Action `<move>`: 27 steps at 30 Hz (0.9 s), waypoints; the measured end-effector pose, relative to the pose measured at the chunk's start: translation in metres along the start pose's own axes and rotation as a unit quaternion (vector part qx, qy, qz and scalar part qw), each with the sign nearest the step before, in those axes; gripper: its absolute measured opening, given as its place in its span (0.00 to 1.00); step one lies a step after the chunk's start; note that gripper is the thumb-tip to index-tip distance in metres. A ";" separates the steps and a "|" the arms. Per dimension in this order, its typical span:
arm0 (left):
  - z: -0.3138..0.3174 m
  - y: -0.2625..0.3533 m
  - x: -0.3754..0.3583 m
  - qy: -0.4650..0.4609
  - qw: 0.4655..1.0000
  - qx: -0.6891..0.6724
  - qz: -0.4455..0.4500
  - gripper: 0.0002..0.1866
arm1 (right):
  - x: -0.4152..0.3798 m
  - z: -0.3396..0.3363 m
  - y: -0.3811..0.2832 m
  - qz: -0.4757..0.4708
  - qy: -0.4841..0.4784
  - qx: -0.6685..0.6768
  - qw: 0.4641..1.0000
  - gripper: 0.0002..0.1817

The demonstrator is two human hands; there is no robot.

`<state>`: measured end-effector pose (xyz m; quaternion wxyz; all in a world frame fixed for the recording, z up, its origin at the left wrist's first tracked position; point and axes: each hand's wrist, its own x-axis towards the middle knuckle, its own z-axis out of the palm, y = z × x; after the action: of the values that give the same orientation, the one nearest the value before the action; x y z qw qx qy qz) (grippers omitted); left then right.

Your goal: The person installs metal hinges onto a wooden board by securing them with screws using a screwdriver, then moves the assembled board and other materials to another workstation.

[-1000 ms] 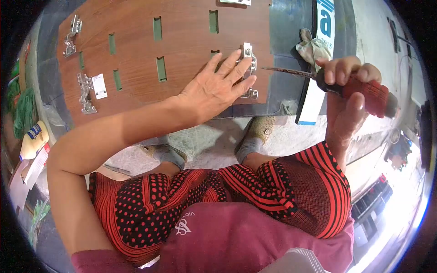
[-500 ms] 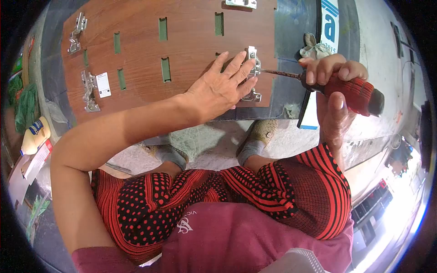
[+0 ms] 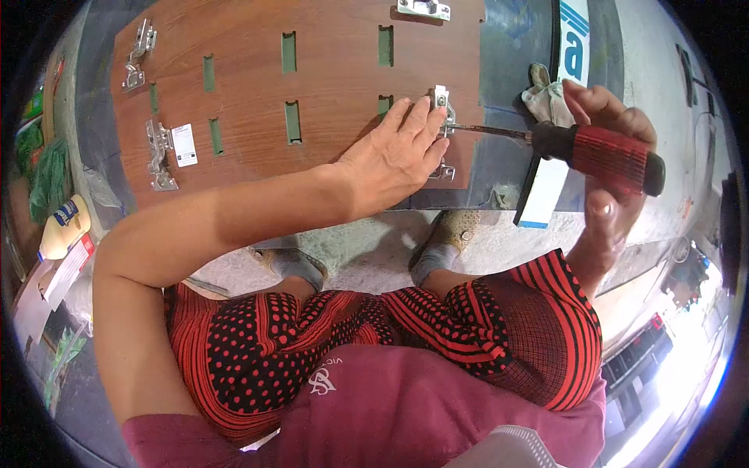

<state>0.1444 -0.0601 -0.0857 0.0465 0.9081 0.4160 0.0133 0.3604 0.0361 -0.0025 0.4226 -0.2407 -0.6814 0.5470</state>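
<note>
A brown wood-grain panel [image 3: 328, 86] with several green slots lies ahead of my knees. My left hand [image 3: 398, 156] lies flat on it, fingers spread, pressing down beside a metal hinge [image 3: 443, 117] at the panel's right edge. My right hand [image 3: 612, 168] grips a screwdriver [image 3: 593, 148] with a red and black handle. Its shaft points left and its tip touches the hinge just beyond my left fingertips.
Other metal hinges sit on the panel: two at the left [image 3: 160, 156] and one at the top [image 3: 425, 9]. A grey glove [image 3: 546, 97] and a white and blue board [image 3: 558, 117] lie to the right. A yellow bottle [image 3: 62, 226] stands at the far left.
The screwdriver swung in from the right and its tip now rests on the hinge. My right hand shifted its grip over the handle. My left hand stayed pressed on the panel.
</note>
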 end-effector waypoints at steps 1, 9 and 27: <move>0.000 0.000 0.000 0.000 1.000 0.001 0.000 0.30 | 0.003 0.001 -0.009 0.026 0.003 0.000 1.000 0.38; 0.002 0.000 -0.001 0.024 1.000 -0.007 -0.002 0.28 | -0.001 0.001 -0.023 0.091 0.032 -0.069 0.993 0.37; -0.005 -0.001 0.001 -0.014 0.999 -0.031 0.003 0.22 | -0.008 -0.024 -0.027 0.187 -0.033 -0.100 0.977 0.52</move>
<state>0.1440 -0.0579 -0.0806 0.0805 0.9077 0.4116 0.0139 0.3889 0.0352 0.0221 0.2639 -0.3868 -0.6893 0.5529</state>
